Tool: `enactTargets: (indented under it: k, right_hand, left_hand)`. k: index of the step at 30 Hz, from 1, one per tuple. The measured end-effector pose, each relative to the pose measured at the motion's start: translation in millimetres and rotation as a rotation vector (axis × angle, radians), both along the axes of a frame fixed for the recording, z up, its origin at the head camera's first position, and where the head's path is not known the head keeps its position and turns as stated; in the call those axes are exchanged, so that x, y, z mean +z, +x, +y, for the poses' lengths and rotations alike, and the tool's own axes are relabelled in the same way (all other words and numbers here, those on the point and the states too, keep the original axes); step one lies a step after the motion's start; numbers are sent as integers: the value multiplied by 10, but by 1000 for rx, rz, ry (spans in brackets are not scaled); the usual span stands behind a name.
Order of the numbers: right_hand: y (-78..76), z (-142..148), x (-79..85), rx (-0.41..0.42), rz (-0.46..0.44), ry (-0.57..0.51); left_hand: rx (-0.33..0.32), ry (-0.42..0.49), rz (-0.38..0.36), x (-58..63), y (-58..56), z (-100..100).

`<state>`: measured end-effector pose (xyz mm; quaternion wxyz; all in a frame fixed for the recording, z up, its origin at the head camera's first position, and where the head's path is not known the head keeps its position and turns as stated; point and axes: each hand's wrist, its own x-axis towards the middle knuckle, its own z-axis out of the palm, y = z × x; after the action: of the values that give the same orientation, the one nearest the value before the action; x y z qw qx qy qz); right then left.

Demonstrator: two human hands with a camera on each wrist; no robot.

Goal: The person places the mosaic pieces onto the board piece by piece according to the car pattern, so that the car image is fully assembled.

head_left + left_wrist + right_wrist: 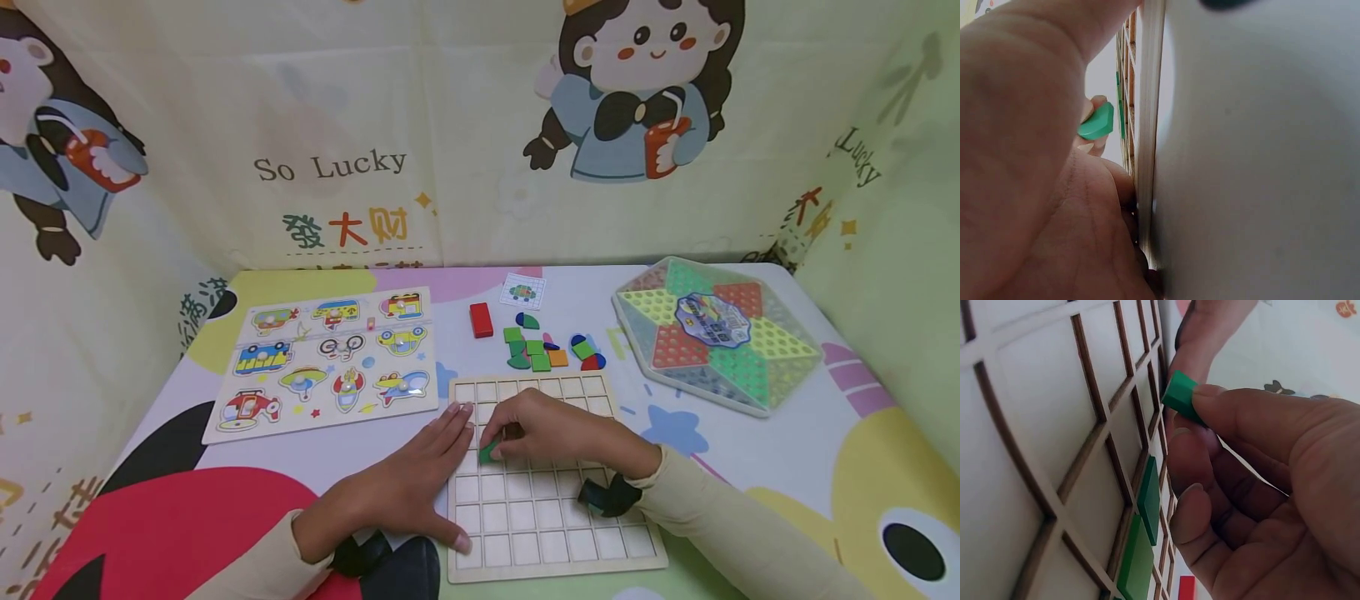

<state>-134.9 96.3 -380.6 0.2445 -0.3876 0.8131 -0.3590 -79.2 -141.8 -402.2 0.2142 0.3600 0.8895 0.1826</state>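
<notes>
My right hand (551, 427) is over the upper part of a wooden grid board (555, 573), pinching a small green piece (1180, 394) between thumb and fingers. The piece has a curved side in the left wrist view. Two pieces sit in the board's cells in the right wrist view: a dark green piece (1148, 501) and a lighter green piece (1137, 559). My hand hides them in the head view. Along the board's left edge my left hand (401, 492) rests, its fingers straight and its thumb out over the lower left corner.
Beyond the board lie several loose coloured pieces (540, 362), a red block (482, 320) and a small pattern card (522, 292). A vehicle puzzle board (324, 421) is at left, a hexagonal peg-board box (708, 333) at right. A printed cloth (465, 208) hangs behind.
</notes>
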Motion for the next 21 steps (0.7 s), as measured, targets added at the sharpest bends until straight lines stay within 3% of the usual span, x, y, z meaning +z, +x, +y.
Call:
enactTargets:
  k: [9, 21]
  right_hand:
    - [13, 14, -25, 67, 12, 5]
    - [8, 10, -52, 86, 148, 42]
  left_hand:
    - [-1, -4, 1, 2, 4, 0]
    - [5, -4, -9, -2, 2, -2]
